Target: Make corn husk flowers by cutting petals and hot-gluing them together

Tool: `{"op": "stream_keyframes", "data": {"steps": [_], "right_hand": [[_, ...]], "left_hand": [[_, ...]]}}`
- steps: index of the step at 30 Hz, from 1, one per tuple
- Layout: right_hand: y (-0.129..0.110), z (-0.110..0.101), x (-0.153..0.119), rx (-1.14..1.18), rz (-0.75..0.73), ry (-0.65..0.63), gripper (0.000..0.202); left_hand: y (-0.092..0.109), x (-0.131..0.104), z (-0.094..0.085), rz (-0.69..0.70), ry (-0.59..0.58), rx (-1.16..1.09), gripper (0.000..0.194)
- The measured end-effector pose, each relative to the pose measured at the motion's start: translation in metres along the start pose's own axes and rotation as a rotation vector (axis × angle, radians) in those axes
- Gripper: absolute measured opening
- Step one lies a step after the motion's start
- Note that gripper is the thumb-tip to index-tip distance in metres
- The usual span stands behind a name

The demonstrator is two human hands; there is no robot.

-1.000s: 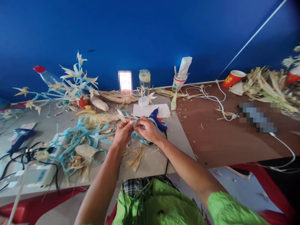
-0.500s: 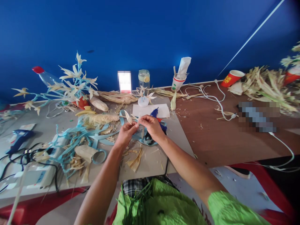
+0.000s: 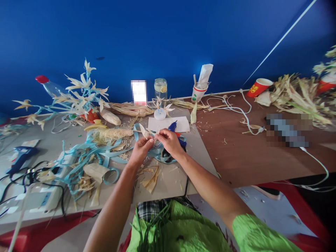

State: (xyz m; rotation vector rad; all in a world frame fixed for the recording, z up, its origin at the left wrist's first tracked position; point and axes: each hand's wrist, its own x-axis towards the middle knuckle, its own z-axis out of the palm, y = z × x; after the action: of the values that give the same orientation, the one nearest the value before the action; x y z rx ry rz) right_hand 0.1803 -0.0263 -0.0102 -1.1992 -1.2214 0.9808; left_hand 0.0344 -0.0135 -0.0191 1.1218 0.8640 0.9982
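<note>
My left hand (image 3: 141, 148) is closed in a pinch on a pale, pointed corn husk piece (image 3: 144, 131), whose tip sticks up above the fingers. Close beside it, my right hand (image 3: 170, 142) pinches a thin pale strip (image 3: 157, 132), too small to make out clearly. Both hands are held over the table, fingertips nearly meeting. Under and behind the right hand lies a blue glue gun (image 3: 173, 126), partly covered by that hand. A small husk flower (image 3: 159, 103) stands in a round white base (image 3: 160, 114) just beyond the hands.
At left are light-blue ribbons (image 3: 105, 154), husk flowers in a red cup (image 3: 91, 115), another glue gun (image 3: 23, 155) and a power strip (image 3: 49, 196) with cables. A jar (image 3: 160, 87) and white cup (image 3: 198, 93) stand by the wall. Dry husks (image 3: 296, 94) are heaped at right.
My fingertips have drawn slightly apart, with each hand keeping its pinch. The table things stay where they were; the view has shifted very little.
</note>
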Motion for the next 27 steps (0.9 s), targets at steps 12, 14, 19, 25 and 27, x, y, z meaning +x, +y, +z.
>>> {"op": "stream_keyframes", "data": {"steps": [12, 14, 19, 25, 27], "right_hand": [[0.001, -0.001, 0.004, 0.137, -0.013, 0.129, 0.026], [0.001, -0.001, 0.004, 0.136, -0.02, 0.122, 0.025], [-0.002, -0.001, 0.003, 0.135, -0.005, 0.114, 0.021], [-0.004, 0.0, 0.001, 0.148, 0.001, 0.095, 0.022], [-0.005, 0.0, 0.0, 0.154, -0.006, 0.092, 0.019]], "left_hand": [[0.011, -0.005, 0.004, 0.043, -0.122, -0.216, 0.024], [0.007, -0.005, 0.002, 0.039, -0.126, -0.202, 0.026], [0.0, -0.003, -0.003, 0.009, -0.139, -0.128, 0.029], [-0.001, -0.002, -0.001, 0.014, -0.166, -0.142, 0.027], [0.0, -0.001, -0.001, 0.022, -0.173, -0.151, 0.03]]}}
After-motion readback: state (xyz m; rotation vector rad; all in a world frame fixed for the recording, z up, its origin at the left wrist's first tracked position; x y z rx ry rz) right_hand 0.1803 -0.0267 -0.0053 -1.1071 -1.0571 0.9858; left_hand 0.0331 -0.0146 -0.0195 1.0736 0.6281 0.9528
